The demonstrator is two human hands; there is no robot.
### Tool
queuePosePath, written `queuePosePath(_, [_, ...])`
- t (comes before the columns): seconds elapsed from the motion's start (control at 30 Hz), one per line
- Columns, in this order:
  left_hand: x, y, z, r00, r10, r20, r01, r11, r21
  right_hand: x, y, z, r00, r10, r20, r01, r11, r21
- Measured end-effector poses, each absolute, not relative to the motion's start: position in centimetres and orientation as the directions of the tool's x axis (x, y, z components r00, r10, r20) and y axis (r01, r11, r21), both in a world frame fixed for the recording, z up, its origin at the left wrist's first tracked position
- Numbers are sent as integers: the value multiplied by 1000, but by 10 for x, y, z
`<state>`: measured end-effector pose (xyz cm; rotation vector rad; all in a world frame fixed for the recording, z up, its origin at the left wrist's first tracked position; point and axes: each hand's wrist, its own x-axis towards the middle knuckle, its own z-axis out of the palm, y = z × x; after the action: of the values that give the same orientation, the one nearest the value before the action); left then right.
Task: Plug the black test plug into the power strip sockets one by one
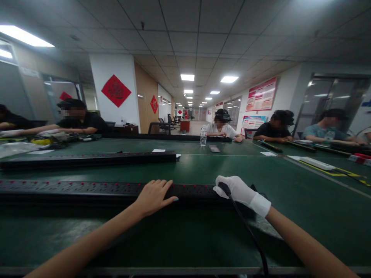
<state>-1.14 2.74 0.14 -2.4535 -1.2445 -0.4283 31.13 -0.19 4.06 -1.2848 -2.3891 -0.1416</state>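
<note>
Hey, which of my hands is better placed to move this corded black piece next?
Likely the right: your gloved right hand holds the corded black piece by the black strip; your bare left hand rests on that strip, away from the piece.

Near strip (110,190) cut off left; plug (225,188) partly hidden.

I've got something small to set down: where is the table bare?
The table is bare between the near strip and the bottle, right of the middle strip; nearer, between the forearms, left of the cable; and right of the right hand. It is crowded at far left, with piled clutter, and along the near strip, where the left hand rests.
</note>
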Motion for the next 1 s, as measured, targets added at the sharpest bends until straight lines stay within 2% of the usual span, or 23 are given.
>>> queuePosePath(0.13, [-45,35,-1,556,715,423,824,-542,-166,308,-1,41,-478,796,373,816,559,-147])
queuePosePath(0.33, [-46,44,3,594,705,388,801,-563,-203,299,2,45,-483,807,339,821,552,-144])
queuePosePath(0.7, [-41,88,1,584,701,409,811,-529,-251,299,27,39,-456,796,398,860,509,-31])
queuePosePath(0.87, [-38,92,1,575,714,399,815,-542,-203,302,37,36,-448,785,428,873,487,21])
queuePosePath(1.0, [-46,94,2,568,752,336,821,-548,-160,302,38,34,-438,789,432,880,474,27])
